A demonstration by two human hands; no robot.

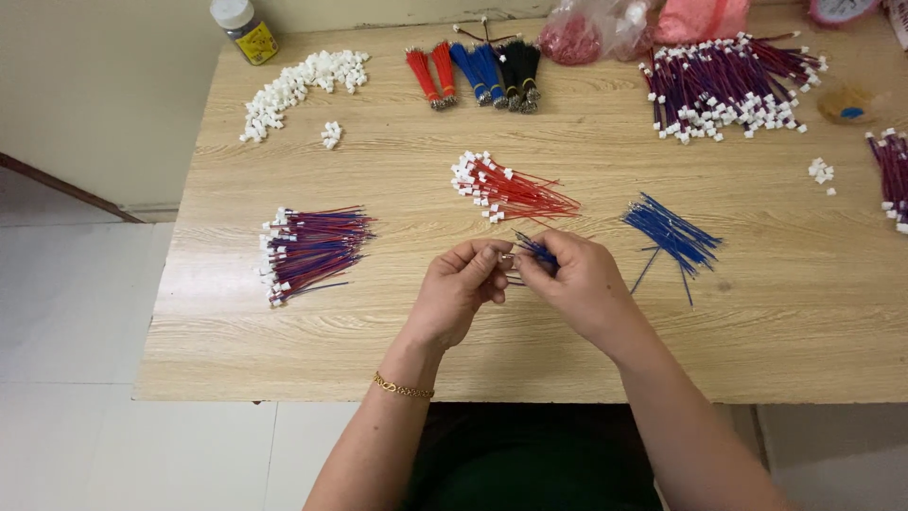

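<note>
My left hand (459, 289) and my right hand (579, 282) meet over the middle of the wooden table (776, 322). The right hand pinches a few short blue wires (537, 252). The left hand's fingertips close on something small at the wire ends, too small to make out. Just beyond the hands lies a fan of red wires with white connectors (506, 191). A loose bunch of blue wires (672, 232) lies to the right of my right hand.
A red-and-blue wire bundle with white connectors (307, 248) lies at left. A heap of white plastic connectors (298, 87) sits far left, tied red, blue and black bundles (478, 74) far centre, a large finished pile (728, 90) far right. A capped jar (244, 30) stands at the corner.
</note>
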